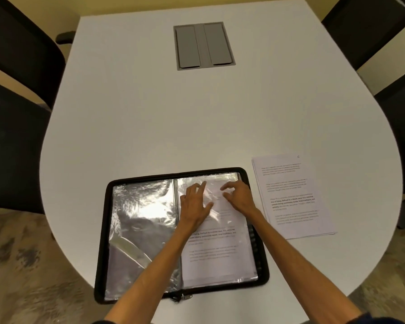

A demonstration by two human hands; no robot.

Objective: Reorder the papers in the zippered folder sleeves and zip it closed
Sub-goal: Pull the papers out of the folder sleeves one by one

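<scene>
Forearms enter from the bottom edge, dark cuffs just visible. Zipper pull [185, 296] lies at the near edge of the folder [102, 253], which is unzipped and spread flat, lower centre of the frame, on the table [197, 125]. Left sleeve [140, 230] is shiny, crinkled plastic with no printed page showing. Right sleeve [220, 260] has a printed sheet in it, text readable as lines only.

Left hand [195, 202] lies flat on the upper part of the right sleeve, fingers straight and spread, pressing the plastic. Right hand [237, 195] is just beside it at the sleeve's upper right, fingers bent with tips on the plastic. Cannot tell if they pinch the film or only touch it. Plastic between the hands is wrinkled and glaring.

Loose papers [292, 197] sit in a neat pile right of the folder, near it but not touching, top sheet printed.

Farther up, a grey hatch [204, 45] is set into the tabletop, upper centre. Dark chairs [17, 54] stand at both upper corners. Mottled carpet [21, 265] shows lower left and lower right.
</scene>
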